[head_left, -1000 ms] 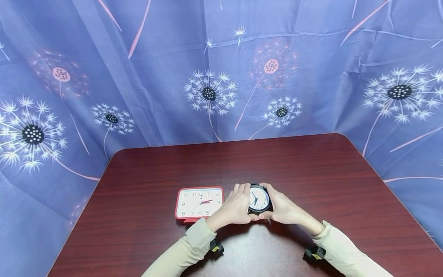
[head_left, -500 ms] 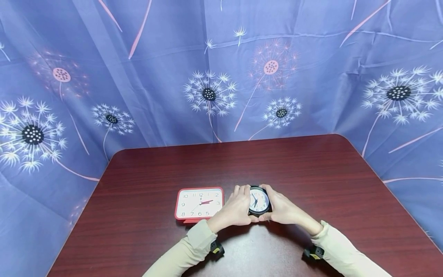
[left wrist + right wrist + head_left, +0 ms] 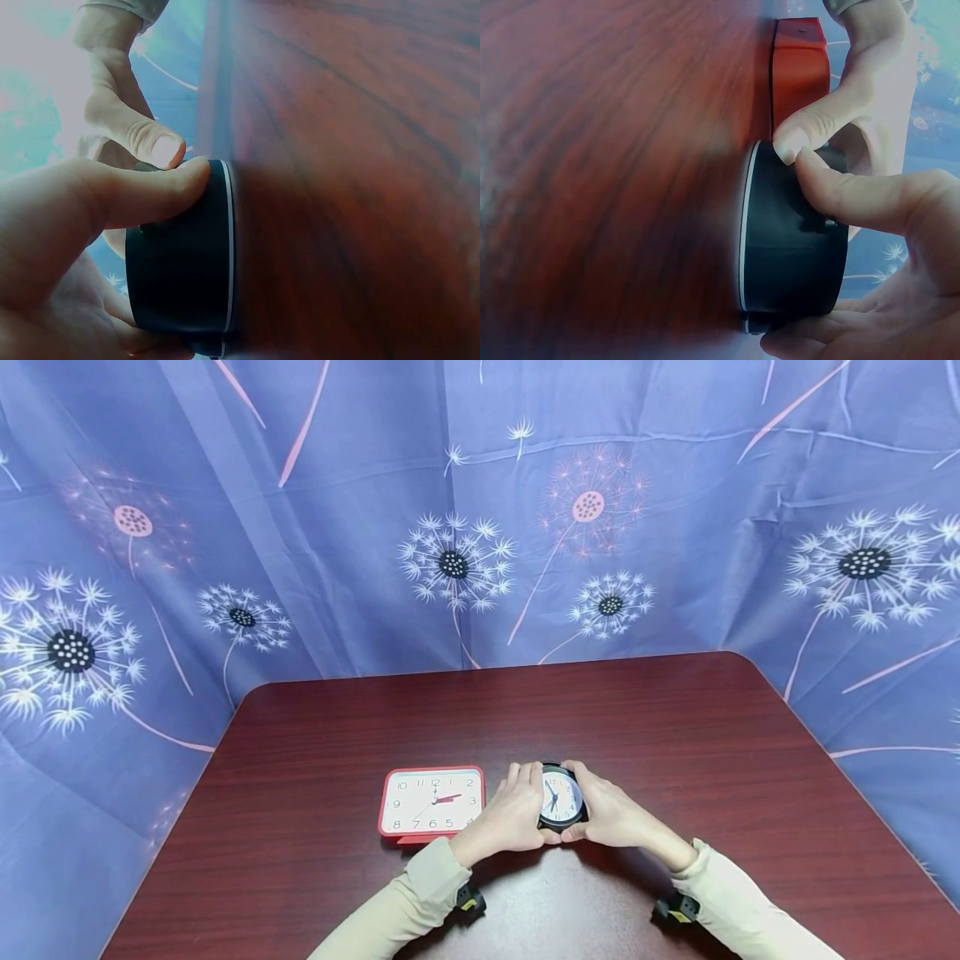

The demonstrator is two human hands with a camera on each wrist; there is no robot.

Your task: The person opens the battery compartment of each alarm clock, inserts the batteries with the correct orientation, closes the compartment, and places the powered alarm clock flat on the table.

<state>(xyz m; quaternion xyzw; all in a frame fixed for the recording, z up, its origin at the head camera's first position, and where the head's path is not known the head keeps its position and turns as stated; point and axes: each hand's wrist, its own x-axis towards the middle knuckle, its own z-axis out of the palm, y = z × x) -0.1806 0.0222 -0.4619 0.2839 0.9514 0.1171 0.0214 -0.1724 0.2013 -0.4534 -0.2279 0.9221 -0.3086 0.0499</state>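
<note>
A round black clock (image 3: pixel 561 797) with a white dial lies face up between both hands, right at the table surface. My left hand (image 3: pixel 515 810) grips its left side, thumb at the near edge and fingers toward the far edge. On the opposite side my right hand (image 3: pixel 611 810) holds it the same way. Both thumbs meet at the near rim, as the left wrist view shows on the clock's black side wall (image 3: pixel 180 270). In the right wrist view the clock's thin pale line (image 3: pixel 745 232) runs close along the wood.
Left of the hands sits a red rectangular clock (image 3: pixel 432 802) with a white face, partly behind the left hand. The dark red wooden table (image 3: pixel 315 727) ends at a blue dandelion-print curtain (image 3: pixel 360 568) at the back and sides.
The black clock has tipped slightly and shifted a little toward the person, with both hands staying around it. Little else has moved.
</note>
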